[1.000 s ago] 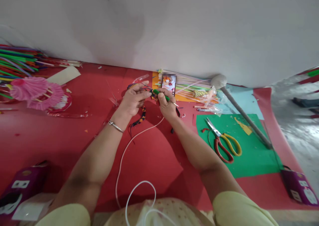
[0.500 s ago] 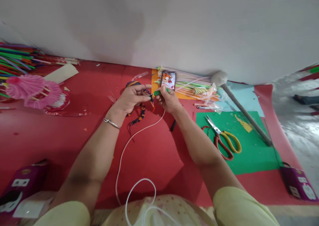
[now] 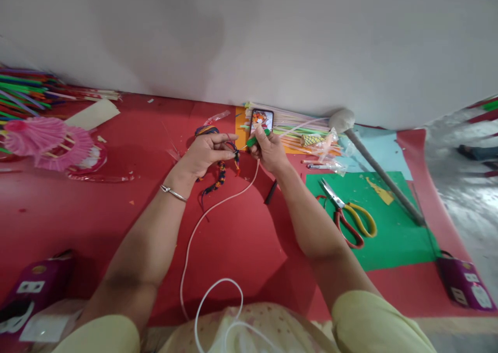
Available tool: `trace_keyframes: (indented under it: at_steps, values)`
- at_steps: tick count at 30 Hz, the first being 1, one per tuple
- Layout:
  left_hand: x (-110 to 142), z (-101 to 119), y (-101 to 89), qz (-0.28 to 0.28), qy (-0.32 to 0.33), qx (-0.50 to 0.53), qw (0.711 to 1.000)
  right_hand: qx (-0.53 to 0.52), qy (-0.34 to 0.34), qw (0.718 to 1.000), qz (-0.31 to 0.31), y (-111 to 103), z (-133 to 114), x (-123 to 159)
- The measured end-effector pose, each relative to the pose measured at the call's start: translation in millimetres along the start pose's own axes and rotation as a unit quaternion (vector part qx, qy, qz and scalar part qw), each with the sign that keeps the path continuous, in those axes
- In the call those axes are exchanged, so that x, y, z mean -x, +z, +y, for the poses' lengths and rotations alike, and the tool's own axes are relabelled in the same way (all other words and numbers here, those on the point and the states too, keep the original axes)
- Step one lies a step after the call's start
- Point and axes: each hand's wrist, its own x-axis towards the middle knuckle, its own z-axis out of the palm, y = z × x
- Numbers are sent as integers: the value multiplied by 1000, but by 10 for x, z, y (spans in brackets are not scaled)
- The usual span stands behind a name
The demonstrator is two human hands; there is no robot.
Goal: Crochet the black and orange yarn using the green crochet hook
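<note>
My left hand (image 3: 208,153) is closed, pinching a small piece of dark multicoloured yarn work (image 3: 236,155) between thumb and fingertips. Red and orange strands hang below the pinch. In my right hand (image 3: 269,148) is a green-handled crochet hook (image 3: 252,141), its thin metal shaft pointing left at the yarn. The tip is too small to make out clearly. Beneath my left hand, a dark braided strip with orange flecks (image 3: 221,175) curls on the red table covering (image 3: 233,228). A striped yarn bundle (image 3: 206,130) lies just behind that hand.
A phone (image 3: 261,121) lies behind my right hand, beside pale sticks (image 3: 288,118). Scissors (image 3: 342,205) rest on a green sheet (image 3: 389,254) under a long grey-headed stick (image 3: 385,182). A white cable (image 3: 194,234) loops toward me. Pink paper fans (image 3: 54,140) sit left.
My right hand has drawn slightly right and turned, so the hook's metal shaft now shows between its handle and the yarn. My left hand keeps its pinch in nearly the same place.
</note>
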Motion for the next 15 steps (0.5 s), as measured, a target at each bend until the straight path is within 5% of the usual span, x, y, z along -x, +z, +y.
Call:
trace_keyframes:
  at_steps: [15]
  values:
    - [-2, -32, 6, 5, 11, -37, 999, 78, -31, 996, 12, -78, -95, 9]
